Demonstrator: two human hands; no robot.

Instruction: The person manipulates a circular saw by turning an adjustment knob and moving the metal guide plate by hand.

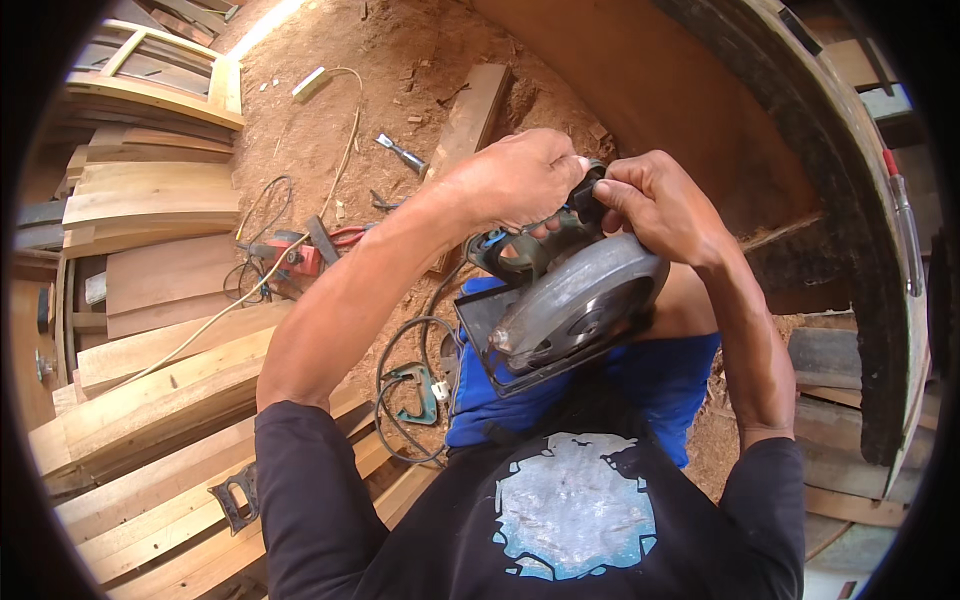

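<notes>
A circular saw [570,300] with a grey blade guard and a dark base plate rests tilted across my lap, over blue shorts. Both hands meet at its far end, around a small black part [588,195]. My right hand [665,205] pinches this part between thumb and fingers. My left hand [525,180] is closed right beside it, thumb toward the black part; whatever its fingers hold is hidden. A loose teal handle piece [420,395] lies on the ground left of the saw, among loops of dark cord.
Stacked wooden boards [150,400] fill the left side, with a handsaw handle [235,498] on them. A red power tool [298,258], a chisel [402,153] and a power strip [310,85] lie on the sawdust-covered ground. A large curved wooden panel [680,90] stands at the right.
</notes>
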